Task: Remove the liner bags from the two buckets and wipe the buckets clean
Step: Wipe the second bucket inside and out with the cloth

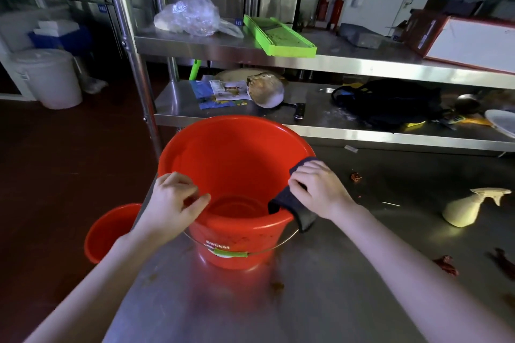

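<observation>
**Wiping the rim of the first bucket**

The big bucket (237, 164) stands upright on the steel table (334, 301). It has no liner in it, and its handle hangs down the near side. The right hand (317, 189) curls its fingers over a dark cloth (303, 217) folded across the right rim, part of it inside and part hanging outside. The left hand (175, 200) is at the opposite rim with bent fingers and the thumb close to them, seemingly pinching the edge to steady the bucket. The second bucket (108, 231) sits lower, beyond the table's left edge and partly hidden by the left arm. Whether it has a liner cannot be told.

The step will likely go best if the left pinch holds firm so the bucket does not turn. The cloth can then slide round the rim, squeezed from both sides, before it goes down the wall to the base. Brown specks on the outer wall near the handle look worth a pass too. A spray bottle (468, 209) lies on its side to the right, handy if grime sticks.
</observation>
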